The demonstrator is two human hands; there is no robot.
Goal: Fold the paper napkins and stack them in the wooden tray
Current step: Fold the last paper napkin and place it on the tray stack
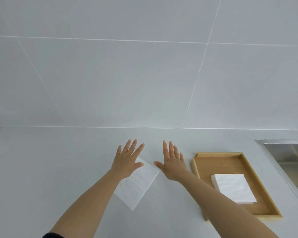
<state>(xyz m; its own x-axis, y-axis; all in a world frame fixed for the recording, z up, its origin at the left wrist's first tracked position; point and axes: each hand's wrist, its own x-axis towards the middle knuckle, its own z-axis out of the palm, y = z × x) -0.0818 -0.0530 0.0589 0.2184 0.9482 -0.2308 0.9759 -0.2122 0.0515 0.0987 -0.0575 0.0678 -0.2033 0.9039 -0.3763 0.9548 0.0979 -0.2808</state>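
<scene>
A white paper napkin [138, 184] lies flat and askew on the pale counter, with a crease across it. My left hand [127, 160] is spread open over its far corner and covers part of it. My right hand [172, 164] is open with fingers apart, just right of the napkin and holding nothing. Further right stands the wooden tray [218, 162], and a stack of folded white napkins [234, 188] rests in its near half. My right forearm crosses the tray's near left corner.
A steel sink [292, 155] is set into the counter at the far right, close behind the tray. A grey tiled wall [144, 74] rises along the back of the counter.
</scene>
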